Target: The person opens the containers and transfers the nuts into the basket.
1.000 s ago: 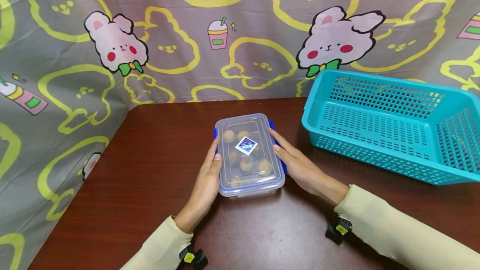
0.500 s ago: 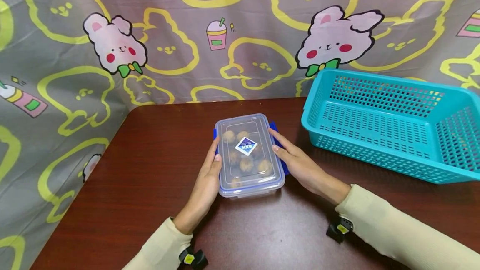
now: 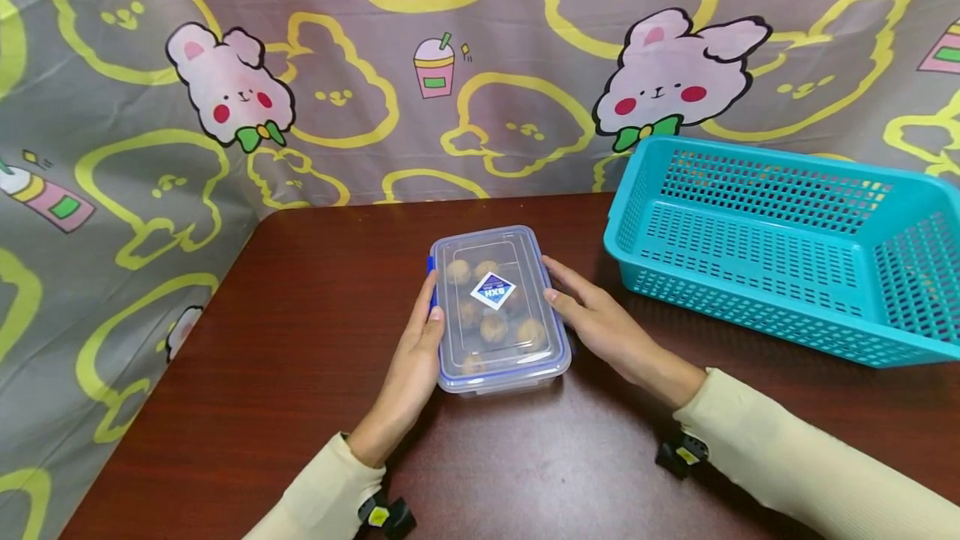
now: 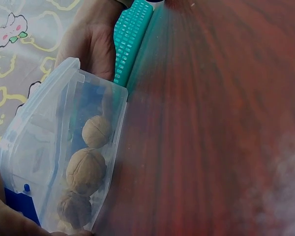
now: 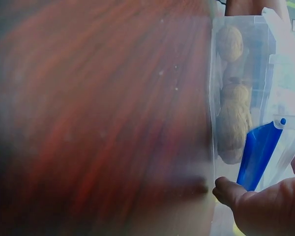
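Note:
A clear plastic box [image 3: 495, 307] with a blue-rimmed lid and a sticker holds several walnuts [image 4: 86, 169] on the dark wooden table [image 3: 300, 357]. My left hand [image 3: 431, 298] lies flat along the box's left side, thumb on the lid rim, over the left blue latch [image 4: 19, 201]. My right hand [image 3: 558, 282] presses with straight fingers against the box's right side. In the right wrist view the right blue latch [image 5: 258, 152] lies folded down against the box wall [image 5: 241, 98], just above my thumb.
A teal perforated basket [image 3: 765, 165] with nothing in it stands on the table at the right, close to my right hand. A cartoon-print cloth [image 3: 337, 90] hangs behind and along the left. Bare tabletop lies in front of the box.
The right blue latch, sticking out from the box before, now lies folded down under my right hand. The box and my left hand have hardly moved.

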`<action>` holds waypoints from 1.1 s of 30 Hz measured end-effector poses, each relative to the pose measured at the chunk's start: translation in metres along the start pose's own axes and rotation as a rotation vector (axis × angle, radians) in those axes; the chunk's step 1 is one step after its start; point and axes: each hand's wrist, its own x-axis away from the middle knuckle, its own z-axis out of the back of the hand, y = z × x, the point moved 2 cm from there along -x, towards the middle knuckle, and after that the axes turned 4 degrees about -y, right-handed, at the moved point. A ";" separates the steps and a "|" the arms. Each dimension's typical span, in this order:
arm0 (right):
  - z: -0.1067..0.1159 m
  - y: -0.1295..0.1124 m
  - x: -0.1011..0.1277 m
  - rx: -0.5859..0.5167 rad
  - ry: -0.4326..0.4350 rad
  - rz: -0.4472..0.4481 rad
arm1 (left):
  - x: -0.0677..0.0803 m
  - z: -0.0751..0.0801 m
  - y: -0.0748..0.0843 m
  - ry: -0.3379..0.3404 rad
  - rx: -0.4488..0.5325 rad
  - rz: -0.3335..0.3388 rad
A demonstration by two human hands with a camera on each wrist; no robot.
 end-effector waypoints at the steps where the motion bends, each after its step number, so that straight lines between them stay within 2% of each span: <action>1: -0.001 0.000 0.000 -0.007 -0.004 0.001 | 0.000 0.000 0.000 0.001 -0.001 0.003; 20: -0.014 -0.002 -0.001 -0.081 -0.076 -0.039 | -0.001 0.003 -0.001 -0.010 -0.019 0.029; 33: -0.015 -0.001 -0.001 -0.086 -0.105 -0.027 | -0.002 0.006 0.001 -0.032 -0.078 0.001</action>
